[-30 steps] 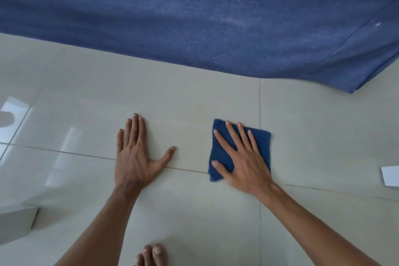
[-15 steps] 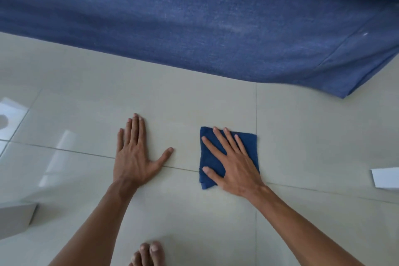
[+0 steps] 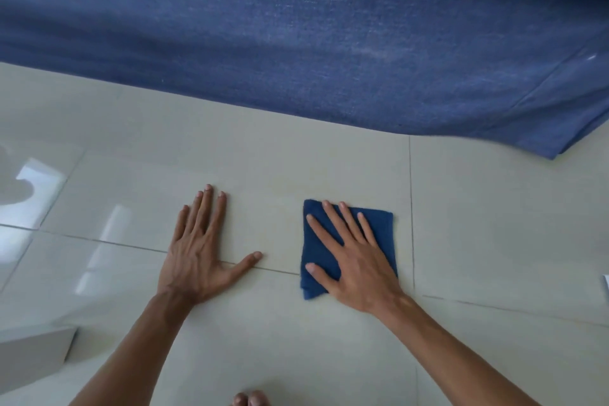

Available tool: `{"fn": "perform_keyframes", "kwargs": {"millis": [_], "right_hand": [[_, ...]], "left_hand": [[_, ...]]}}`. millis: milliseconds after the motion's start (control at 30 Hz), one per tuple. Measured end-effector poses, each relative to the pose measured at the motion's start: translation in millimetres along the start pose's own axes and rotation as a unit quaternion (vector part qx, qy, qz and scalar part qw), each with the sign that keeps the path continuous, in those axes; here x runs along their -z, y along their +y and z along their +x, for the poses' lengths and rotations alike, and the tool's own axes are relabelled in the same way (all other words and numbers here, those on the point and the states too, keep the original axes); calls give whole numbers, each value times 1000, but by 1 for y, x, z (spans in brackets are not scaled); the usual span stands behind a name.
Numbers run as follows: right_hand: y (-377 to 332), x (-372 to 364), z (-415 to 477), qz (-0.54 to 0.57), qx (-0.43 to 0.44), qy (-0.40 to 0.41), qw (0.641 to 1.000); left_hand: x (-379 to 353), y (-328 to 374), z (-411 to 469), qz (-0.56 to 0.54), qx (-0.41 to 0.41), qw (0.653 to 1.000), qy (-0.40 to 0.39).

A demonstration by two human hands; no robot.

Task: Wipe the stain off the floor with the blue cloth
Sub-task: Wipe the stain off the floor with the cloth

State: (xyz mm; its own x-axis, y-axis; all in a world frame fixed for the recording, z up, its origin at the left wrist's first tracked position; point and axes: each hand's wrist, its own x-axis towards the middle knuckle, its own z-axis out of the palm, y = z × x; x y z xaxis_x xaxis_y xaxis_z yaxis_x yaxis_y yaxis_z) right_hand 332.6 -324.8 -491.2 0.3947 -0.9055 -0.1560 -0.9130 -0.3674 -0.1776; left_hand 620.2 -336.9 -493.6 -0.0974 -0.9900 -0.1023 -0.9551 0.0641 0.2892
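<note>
A folded dark blue cloth (image 3: 379,224) lies flat on the pale tiled floor (image 3: 296,168), just left of a tile joint. My right hand (image 3: 356,260) presses flat on top of it with the fingers spread, covering most of its near half. My left hand (image 3: 201,250) rests palm down on the bare tile to the left, fingers together and thumb out, a hand's width from the cloth. No stain shows on the tiles around the cloth; anything under the cloth is hidden.
A large blue bedsheet (image 3: 296,36) hangs across the whole far side, its hem on the floor. A grey box corner (image 3: 33,356) sits at the near left. A white paper edge (image 3: 605,287) shows at the far right. My toes (image 3: 250,400) are at the bottom.
My right hand has slid the cloth leftward, from lying over the tile joint to lying just left of it. My left hand has stayed in place.
</note>
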Motion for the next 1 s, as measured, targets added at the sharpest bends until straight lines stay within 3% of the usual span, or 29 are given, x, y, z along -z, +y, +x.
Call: {"fn": "perform_keyframes", "kwargs": {"millis": [167,300,433,600,700,867,1000], "right_hand": [[35,6,41,-10,-77,37,996],[17,2,103,-30,-129,69,989],[-19,4,123,-18,-72,55,996],[-3,9,46,-19,65,-16,998],[19,10,44,-13,61,-13,998],[7,9,118,-21,-23,34,999],[4,13,114,-27,84,1,996]], "left_hand": [[-1,0,1,-1,6,1000,3],[-1,2,1,0,11,1000,-1],[1,3,2,-2,14,1000,-11],[4,1,2,-18,12,1000,-5],[5,1,2,-23,15,1000,-4],[6,3,2,-24,18,1000,-6],[7,3,2,-33,21,999,-2]]}}
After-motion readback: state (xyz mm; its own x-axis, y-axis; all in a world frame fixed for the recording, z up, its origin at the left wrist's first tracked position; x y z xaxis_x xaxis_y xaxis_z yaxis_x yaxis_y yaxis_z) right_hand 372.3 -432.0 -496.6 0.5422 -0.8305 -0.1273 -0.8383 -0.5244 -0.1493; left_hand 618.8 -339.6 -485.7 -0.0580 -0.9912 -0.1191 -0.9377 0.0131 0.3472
